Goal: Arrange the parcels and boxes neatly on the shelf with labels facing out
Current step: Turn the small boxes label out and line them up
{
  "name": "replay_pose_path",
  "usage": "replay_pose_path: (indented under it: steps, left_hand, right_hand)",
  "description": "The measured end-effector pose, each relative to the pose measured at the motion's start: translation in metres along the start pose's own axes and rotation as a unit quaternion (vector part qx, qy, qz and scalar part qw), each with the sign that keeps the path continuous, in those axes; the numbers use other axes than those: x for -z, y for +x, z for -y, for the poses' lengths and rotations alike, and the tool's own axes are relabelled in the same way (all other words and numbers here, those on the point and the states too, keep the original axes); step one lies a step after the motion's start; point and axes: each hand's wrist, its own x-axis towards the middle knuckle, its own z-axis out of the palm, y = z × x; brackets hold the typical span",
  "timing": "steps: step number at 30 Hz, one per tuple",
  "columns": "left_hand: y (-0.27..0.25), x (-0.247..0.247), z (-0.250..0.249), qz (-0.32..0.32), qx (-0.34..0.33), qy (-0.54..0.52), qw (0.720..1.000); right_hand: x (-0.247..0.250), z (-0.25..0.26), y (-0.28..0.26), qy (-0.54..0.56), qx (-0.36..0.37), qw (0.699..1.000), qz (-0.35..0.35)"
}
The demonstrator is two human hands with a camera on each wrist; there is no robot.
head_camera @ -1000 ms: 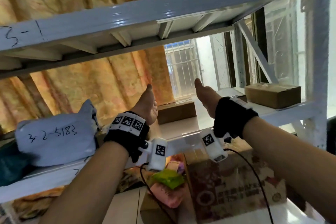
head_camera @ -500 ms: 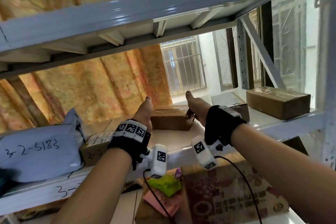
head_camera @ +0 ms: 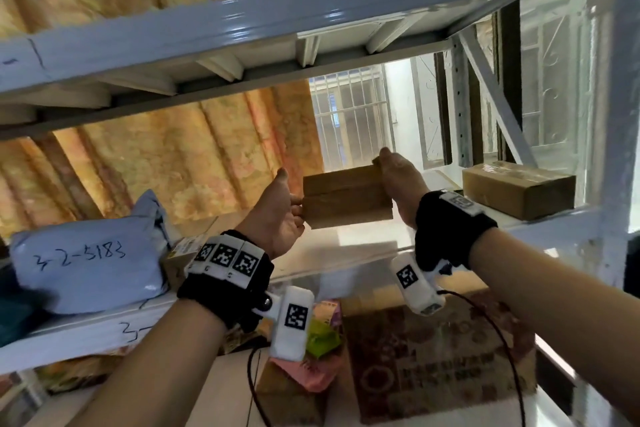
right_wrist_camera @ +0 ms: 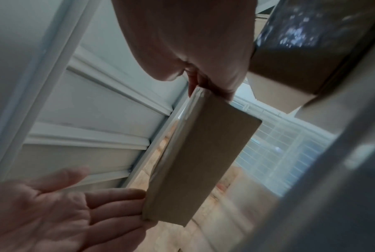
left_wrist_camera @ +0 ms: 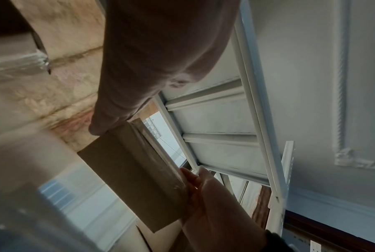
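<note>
Pinching box (head_camera: 346, 199) with curled right hand (head_camera: 398, 184) fingers, bracing opposite end with flat left hand (head_camera: 277, 215) fingers, above shelf (head_camera: 363, 244).

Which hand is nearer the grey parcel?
Left. The left hand is right of the grey parcel; the right hand is farther right, beyond the small box between them.

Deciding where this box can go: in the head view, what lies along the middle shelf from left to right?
Grey parcel marked 3-2-5183 → left hand → held cardboard box → right hand → brown box → white shelf post.
</note>
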Motion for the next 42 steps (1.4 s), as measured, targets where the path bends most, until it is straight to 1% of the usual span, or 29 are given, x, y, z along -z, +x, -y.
replay_pose_path:
  steps: [2, 7, 12, 14, 16, 17, 19, 21, 23, 24, 27, 30, 34, 39, 42]
  left_hand:
    - [-0.011, 0.004, 0.006, -0.014, 0.003, 0.006, 1.0]
    - [-0.02, 0.018, 0.03, -0.018, 0.015, 0.013, 1.0]
    - [-0.026, 0.027, 0.045, 0.001, 0.011, 0.004, 1.0]
    - [-0.03, 0.024, 0.045, -0.005, -0.004, -0.003, 1.0]
    - [-0.034, 0.017, 0.041, -0.017, -0.046, 0.012, 0.999]
    - [-0.036, 0.013, 0.037, -0.021, -0.063, 0.025, 0.997]
    - [-0.041, 0.003, 0.03, -0.008, -0.094, 0.036, 0.995]
    - [-0.043, -0.003, 0.03, -0.004, -0.091, 0.018, 0.996]
    - [-0.051, -0.005, 0.037, -0.013, -0.103, 0.018, 0.994]
    - [-0.052, -0.003, 0.043, -0.021, -0.114, 0.035, 0.993]
    - [-0.05, 0.007, 0.061, -0.014, -0.131, 0.067, 0.989]
    - [-0.061, 0.008, 0.066, -0.02, -0.151, 0.063, 0.986]
    - [-0.069, 0.011, 0.075, -0.007, -0.185, 0.072, 0.98]
    - [-0.081, 0.015, 0.083, -0.02, -0.218, 0.07, 0.973]
    - [-0.083, 0.019, 0.089, -0.027, -0.199, 0.074, 0.977]
  right_hand:
    - [-0.001, -0.002, -0.012, -0.01, 0.015, 1.0, -0.006]
    - [0.0, -0.013, -0.042, -0.043, 0.048, 0.998, 0.005]
    - [0.008, -0.013, -0.062, -0.038, 0.073, 0.997, 0.004]
    - [0.012, -0.011, -0.068, -0.033, 0.067, 0.997, 0.002]
    - [0.014, -0.006, -0.071, -0.032, 0.05, 0.998, 0.005]
    - [0.014, -0.004, -0.072, -0.039, 0.036, 0.998, 0.016]
    - [0.012, -0.001, -0.073, -0.059, 0.007, 0.997, 0.047]
    - [0.01, -0.002, -0.078, -0.068, -0.008, 0.996, 0.061]
    - [0.009, -0.007, -0.08, -0.056, 0.001, 0.997, 0.059]
    - [0.009, -0.012, -0.081, -0.049, 0.005, 0.997, 0.052]
    - [0.01, -0.02, -0.088, -0.041, 0.014, 0.999, 0.032]
    - [0.011, -0.022, -0.093, -0.033, 0.021, 0.999, 0.016]
    - [0.014, -0.025, -0.101, -0.036, 0.032, 0.999, 0.005]
    - [0.018, -0.025, -0.114, -0.035, 0.049, 0.998, -0.004]
    - [0.02, -0.025, -0.119, -0.039, 0.055, 0.998, -0.005]
